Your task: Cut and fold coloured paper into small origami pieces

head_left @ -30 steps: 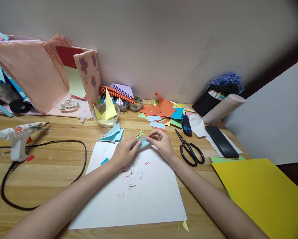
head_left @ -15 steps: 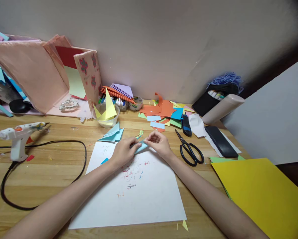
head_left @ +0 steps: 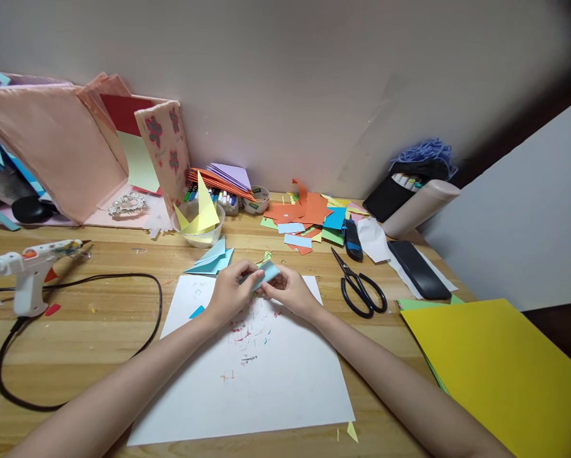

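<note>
- I see the wooden table (head_left: 94, 346) running across my whole view.
- Far left, I have the pink box (head_left: 37, 140) standing against the wall, with red and pale sheets tucked inside.
- The white sheet (head_left: 247, 407) lies flat in the middle, flecked with coloured marks.
- At the near right I make out the yellow sheet (head_left: 505, 369), with green paper poking out beneath it.
- The glue gun (head_left: 30, 280) stands on the left, its dark cable looping toward the near side.
- Far of the hands I find a heap of mostly orange scraps (head_left: 297, 213).
- The scissors (head_left: 350, 273) rest on the right, blades pointing far and left.
- My left hand (head_left: 232, 287) is nearly closed, thumb and fingers pinching the left part of the light-blue paper (head_left: 267, 275).
- My right hand (head_left: 292, 292) grips the same piece from the right, thumb toward the near edge; I cannot see all its fingers.
- The clear bowl (head_left: 221, 232), far left of the hands, holds folded yellow paper.
- Just nearer sit the folded blue papers (head_left: 213, 259).
- The held light-blue paper is tilted above the white sheet's far edge, between both hands.
- A bright blue scrap (head_left: 197, 312) lies on that sheet's left side.
</note>
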A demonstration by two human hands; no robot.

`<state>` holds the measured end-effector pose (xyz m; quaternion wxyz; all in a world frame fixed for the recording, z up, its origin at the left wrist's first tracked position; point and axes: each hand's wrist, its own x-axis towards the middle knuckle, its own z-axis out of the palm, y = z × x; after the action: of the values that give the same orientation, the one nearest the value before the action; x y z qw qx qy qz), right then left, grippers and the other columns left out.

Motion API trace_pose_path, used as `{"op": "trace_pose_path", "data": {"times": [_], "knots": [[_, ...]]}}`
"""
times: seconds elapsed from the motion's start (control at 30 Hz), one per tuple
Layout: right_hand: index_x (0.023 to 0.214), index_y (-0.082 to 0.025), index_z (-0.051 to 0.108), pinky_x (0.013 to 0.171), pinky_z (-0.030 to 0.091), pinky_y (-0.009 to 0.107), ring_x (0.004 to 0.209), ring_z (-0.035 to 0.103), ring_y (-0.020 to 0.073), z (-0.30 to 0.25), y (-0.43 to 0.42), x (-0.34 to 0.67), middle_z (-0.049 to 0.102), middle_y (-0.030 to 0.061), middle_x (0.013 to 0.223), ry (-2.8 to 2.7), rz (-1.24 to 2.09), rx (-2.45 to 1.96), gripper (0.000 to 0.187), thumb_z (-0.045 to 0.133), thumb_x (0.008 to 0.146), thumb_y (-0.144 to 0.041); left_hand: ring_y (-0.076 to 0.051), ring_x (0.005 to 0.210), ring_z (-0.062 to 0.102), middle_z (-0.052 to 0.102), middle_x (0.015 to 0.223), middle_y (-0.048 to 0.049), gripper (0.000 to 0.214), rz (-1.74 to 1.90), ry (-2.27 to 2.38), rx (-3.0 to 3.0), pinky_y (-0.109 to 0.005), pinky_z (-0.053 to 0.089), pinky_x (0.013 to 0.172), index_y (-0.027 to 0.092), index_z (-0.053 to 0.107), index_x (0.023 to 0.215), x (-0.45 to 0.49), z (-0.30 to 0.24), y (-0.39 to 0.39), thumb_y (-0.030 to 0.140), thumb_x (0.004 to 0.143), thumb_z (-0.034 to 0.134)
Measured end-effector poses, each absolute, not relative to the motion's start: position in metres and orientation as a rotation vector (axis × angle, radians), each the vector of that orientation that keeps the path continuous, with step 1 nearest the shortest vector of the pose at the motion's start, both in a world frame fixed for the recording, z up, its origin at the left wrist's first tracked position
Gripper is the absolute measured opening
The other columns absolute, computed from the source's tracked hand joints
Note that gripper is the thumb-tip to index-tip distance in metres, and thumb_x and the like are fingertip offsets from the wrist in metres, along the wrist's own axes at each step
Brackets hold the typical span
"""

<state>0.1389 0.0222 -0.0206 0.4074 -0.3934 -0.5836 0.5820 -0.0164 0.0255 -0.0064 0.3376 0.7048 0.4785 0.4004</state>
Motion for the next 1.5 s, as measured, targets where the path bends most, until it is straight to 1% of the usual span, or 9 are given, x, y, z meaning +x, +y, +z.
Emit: {"op": "trace_pose_path", "data": {"times": [0.4,0.77,0.97,1.07,1.17,1.27,1.33,1.4,1.5], "knots": [[0.071,-0.014,0.058,0.049,0.047,0.024,0.048,0.056,0.0114,-0.025,0.025,0.14,0.065,0.0031,0.062,-1.349,1.483,-1.052,0.02,0.061,0.072,-0.034,-0.011,0.06,0.046,0.053,0.063,0.0024,0.02,1.034,1.291,1.77,-0.022,0.034,0.057,0.017,0.05,0.066,-0.013,-0.01,0.028,0.03,0.081,0.047],[0.063,-0.016,0.051,0.044,0.044,0.021,0.043,0.054,0.0094,-0.025,0.029,0.141,0.063,0.0014,0.056,-1.239,1.354,-1.124,0.024,0.061,0.073,-0.036,-0.011,0.058,0.043,0.05,0.062,0.003,0.021,1.069,1.322,1.704,-0.022,0.034,0.055,0.017,0.048,0.066,-0.011,-0.016,0.032,0.032,0.081,0.048],[0.063,-0.016,0.053,0.043,0.042,0.019,0.043,0.051,0.0079,-0.026,0.032,0.144,0.061,0.0001,0.055,-1.227,1.242,-1.141,0.021,0.059,0.074,-0.033,-0.011,0.059,0.044,0.051,0.062,0.002,0.023,1.081,1.328,1.709,-0.024,0.035,0.056,0.017,0.05,0.066,-0.012,-0.017,0.032,0.034,0.081,0.048],[0.068,-0.016,0.054,0.042,0.041,0.02,0.042,0.05,0.0081,-0.027,0.035,0.148,0.059,-0.0007,0.054,-1.174,1.173,-1.157,0.02,0.059,0.074,-0.035,-0.012,0.061,0.046,0.052,0.063,0.0011,0.023,1.069,1.327,1.716,-0.026,0.036,0.058,0.017,0.052,0.067,-0.012,-0.017,0.032,0.035,0.081,0.048],[0.075,-0.016,0.056,0.045,0.042,0.021,0.046,0.052,0.0094,-0.026,0.038,0.152,0.058,-0.001,0.057,-1.164,1.143,-1.161,0.022,0.057,0.076,-0.039,-0.013,0.063,0.047,0.054,0.065,0.0006,0.023,1.025,1.332,1.743,-0.026,0.036,0.059,0.017,0.052,0.069,-0.013,-0.015,0.031,0.035,0.081,0.046],[0.08,-0.017,0.058,0.054,0.045,0.023,0.058,0.055,0.0114,-0.023,0.037,0.151,0.06,0.0005,0.068,-1.346,1.244,-1.104,0.024,0.061,0.073,-0.039,-0.013,0.063,0.048,0.054,0.066,0.0009,0.023,0.959,1.317,1.799,-0.024,0.036,0.059,0.018,0.052,0.069,-0.013,-0.012,0.03,0.035,0.082,0.045],[0.076,-0.017,0.057,0.058,0.045,0.023,0.063,0.055,0.012,-0.022,0.035,0.15,0.059,0.0001,0.071,-1.455,1.287,-1.068,0.023,0.064,0.071,-0.038,-0.013,0.063,0.048,0.054,0.065,0.0013,0.023,0.951,1.306,1.822,-0.024,0.036,0.058,0.018,0.053,0.068,-0.013,-0.01,0.029,0.035,0.082,0.045],[0.07,-0.018,0.054,0.058,0.044,0.023,0.061,0.054,0.0119,-0.022,0.033,0.149,0.057,-0.0013,0.065,-1.467,1.287,-1.064,0.023,0.064,0.071,-0.038,-0.013,0.063,0.05,0.056,0.067,0.001,0.023,0.985,1.3,1.794,-0.023,0.037,0.059,0.017,0.054,0.07,-0.013,-0.01,0.029,0.036,0.082,0.046],[0.067,-0.018,0.051,0.058,0.044,0.024,0.058,0.055,0.0121,-0.023,0.034,0.15,0.056,-0.002,0.061,-1.362,1.228,-1.091,0.024,0.065,0.072,-0.037,-0.013,0.06,0.053,0.058,0.071,0.0002,0.023,1.02,1.267,1.637,-0.023,0.039,0.055,0.017,0.055,0.08,-0.013,-0.01,0.03,0.039,0.079,0.052]]}}
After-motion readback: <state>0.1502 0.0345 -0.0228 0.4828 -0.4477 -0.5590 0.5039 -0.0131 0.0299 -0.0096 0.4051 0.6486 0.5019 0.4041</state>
